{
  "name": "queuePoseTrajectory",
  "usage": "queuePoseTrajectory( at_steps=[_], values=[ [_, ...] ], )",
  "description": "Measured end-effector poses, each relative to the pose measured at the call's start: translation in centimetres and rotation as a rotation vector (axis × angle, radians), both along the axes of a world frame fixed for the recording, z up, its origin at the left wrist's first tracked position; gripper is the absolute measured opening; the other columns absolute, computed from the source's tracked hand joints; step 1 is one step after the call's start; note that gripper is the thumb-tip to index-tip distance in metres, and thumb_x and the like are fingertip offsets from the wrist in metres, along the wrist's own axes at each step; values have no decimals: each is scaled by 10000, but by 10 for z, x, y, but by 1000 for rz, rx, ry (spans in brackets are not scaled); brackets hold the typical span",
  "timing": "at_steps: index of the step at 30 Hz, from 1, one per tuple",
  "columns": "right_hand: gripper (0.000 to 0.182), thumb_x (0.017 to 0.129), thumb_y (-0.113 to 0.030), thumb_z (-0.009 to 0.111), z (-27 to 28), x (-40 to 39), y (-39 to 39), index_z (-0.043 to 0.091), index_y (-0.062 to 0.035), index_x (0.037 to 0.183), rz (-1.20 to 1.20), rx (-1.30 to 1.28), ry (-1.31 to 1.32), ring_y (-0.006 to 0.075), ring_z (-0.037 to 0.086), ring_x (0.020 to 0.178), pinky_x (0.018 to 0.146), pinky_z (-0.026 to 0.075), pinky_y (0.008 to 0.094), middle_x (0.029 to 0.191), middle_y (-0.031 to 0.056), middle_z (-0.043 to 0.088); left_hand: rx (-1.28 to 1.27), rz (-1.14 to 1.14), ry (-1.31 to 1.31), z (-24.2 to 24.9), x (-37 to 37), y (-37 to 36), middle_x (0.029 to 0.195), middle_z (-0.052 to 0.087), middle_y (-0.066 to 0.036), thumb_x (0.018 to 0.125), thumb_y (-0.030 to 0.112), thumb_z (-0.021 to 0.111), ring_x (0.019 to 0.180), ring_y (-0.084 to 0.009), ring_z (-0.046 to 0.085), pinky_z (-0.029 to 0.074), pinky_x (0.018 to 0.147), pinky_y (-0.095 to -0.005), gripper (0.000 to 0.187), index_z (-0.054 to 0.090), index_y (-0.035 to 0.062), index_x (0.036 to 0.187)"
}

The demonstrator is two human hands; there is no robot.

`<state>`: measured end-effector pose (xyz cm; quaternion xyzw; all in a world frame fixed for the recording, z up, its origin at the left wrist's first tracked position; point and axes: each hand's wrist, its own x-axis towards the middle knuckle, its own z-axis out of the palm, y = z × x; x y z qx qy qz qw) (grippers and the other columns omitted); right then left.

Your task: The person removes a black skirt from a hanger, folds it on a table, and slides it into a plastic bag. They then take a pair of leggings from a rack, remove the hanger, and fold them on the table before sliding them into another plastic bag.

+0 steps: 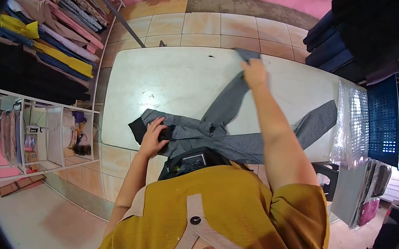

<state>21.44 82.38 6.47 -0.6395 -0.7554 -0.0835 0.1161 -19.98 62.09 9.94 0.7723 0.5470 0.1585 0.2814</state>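
Dark grey trousers (241,145) lie across a white table (160,78), with a black waistband (137,130) at the left and the two legs apart on the right. My left hand (154,136) rests on the waist end, its fingers spread over the cloth. My right hand (254,74) is stretched to the far edge of the table, closed on the lower end of one leg, whose hem sticks out past the fingers. The other leg reaches right, passing under my right forearm.
Folded clothes fill a rack (53,24) on the left, above a white glass-fronted cabinet (41,133). At the right table end are clear plastic bags (350,122) and a blue plastic basket (389,121). Dark garments (337,42) hang at the back right.
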Motion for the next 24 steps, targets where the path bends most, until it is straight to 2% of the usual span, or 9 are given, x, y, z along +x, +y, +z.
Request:
queuePoseTrajectory(
  at_steps=[2,3,6,8,10,14,16,19,24],
  values=[
    [228,877,-242,473,19,63,-11,630,-138,1005,-224,-167,-253,286,512,1066,838,443,439,1109,111,541,67,39,-69,1,-5,6,1293,484,-110,612,-71,612,1249,-336,409,262,1055,-509,430,503,41,1013],
    [248,899,-258,453,-8,110,-9,631,-123,1006,-374,-14,-187,282,513,1062,836,446,435,1096,103,536,107,49,-121,-3,-12,12,1235,531,-124,599,-109,556,1217,-328,449,281,1049,-485,428,493,29,999],
    [275,889,-241,459,48,178,-47,572,-168,1129,-693,-232,-80,348,566,995,777,488,452,1080,136,535,160,166,-548,-2,-32,41,1021,587,-126,576,-160,340,1054,-222,531,360,974,-326,430,483,14,942],
    [283,881,-226,470,60,209,-71,558,-177,1145,-807,-225,-10,370,583,964,761,496,453,1072,155,536,192,307,-747,4,-55,59,1021,603,-128,729,-182,365,1021,-231,545,384,958,-346,294,474,38,890],
    [409,832,-172,546,54,236,-95,494,-211,1236,-742,-66,186,403,592,928,764,495,447,1082,200,536,221,273,-651,40,-65,71,1023,615,-124,813,-142,393,1046,-234,538,382,959,-357,189,469,31,834],
    [680,763,-113,640,46,238,-160,359,-240,1370,-696,148,362,410,556,989,839,461,447,1134,188,549,121,66,-53,72,-89,70,1214,556,-109,677,-116,595,1261,-332,377,291,1039,-404,225,562,68,802],
    [625,769,-120,634,30,245,-199,397,-203,1341,-771,207,285,404,544,1011,864,446,452,1143,170,555,-25,-2,204,61,-111,60,1384,412,-128,605,-109,654,1327,-371,280,253,1074,-431,365,659,135,878],
    [499,781,-124,621,7,247,-260,481,-138,1259,-818,207,178,388,524,1051,910,419,453,1161,140,562,-184,63,459,54,-133,48,1400,378,-165,680,-134,558,1332,-377,271,265,1070,-433,404,658,140,959],
    [310,795,-120,598,-3,212,-305,585,-106,1105,-450,75,115,350,507,1085,934,405,439,1161,92,575,110,62,66,44,-68,38,1444,287,-198,802,-43,535,1338,-388,245,247,1073,-423,416,540,93,1196]
  ],
)
